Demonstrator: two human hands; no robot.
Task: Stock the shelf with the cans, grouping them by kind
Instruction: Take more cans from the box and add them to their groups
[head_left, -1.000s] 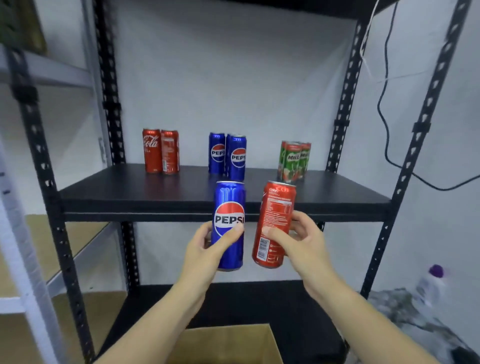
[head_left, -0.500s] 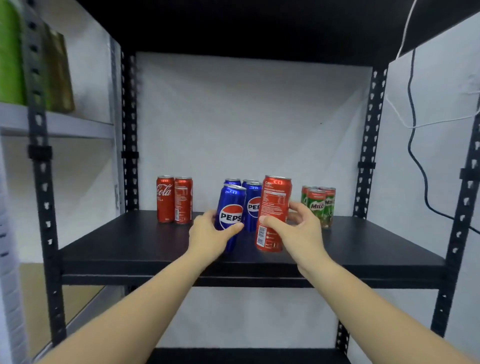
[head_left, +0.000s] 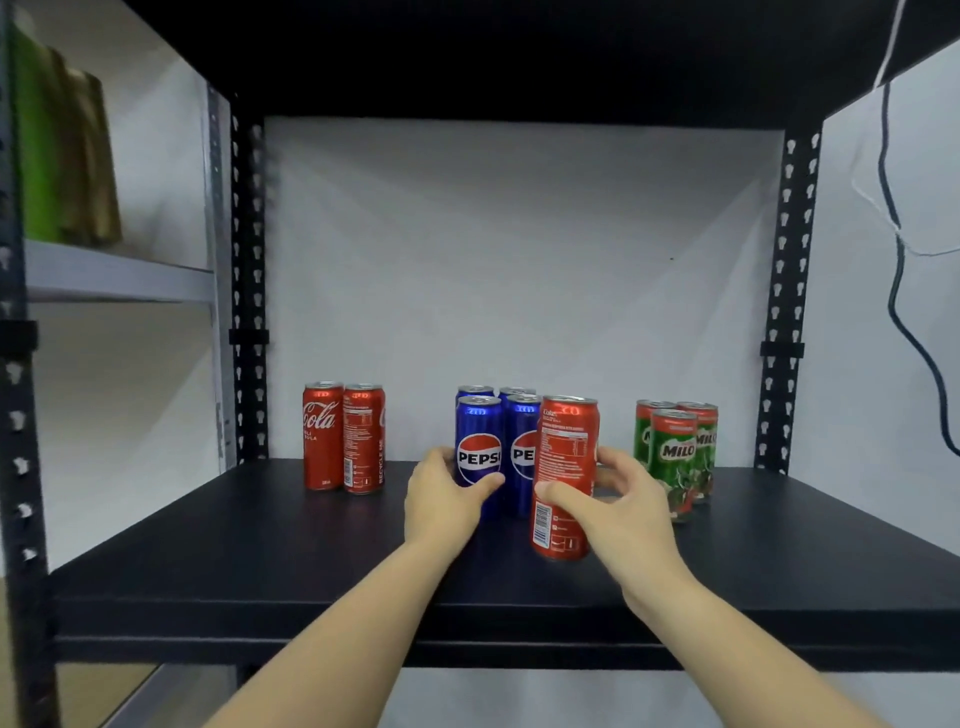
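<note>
Hands (head_left: 441, 499) (head_left: 621, 501) outstretched — cans (head_left: 563, 478) gripped

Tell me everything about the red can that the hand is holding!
The red can is tall and slim, shiny like metal, with a silver rim on top. Its back faces us: small white print, a nutrition table and a barcode near the bottom. It stands upright, at or just above the black shelf, in front of the blue Pepsi cans and nearer to us. The right hand wraps around its lower half, thumb in front, fingers behind.
</note>
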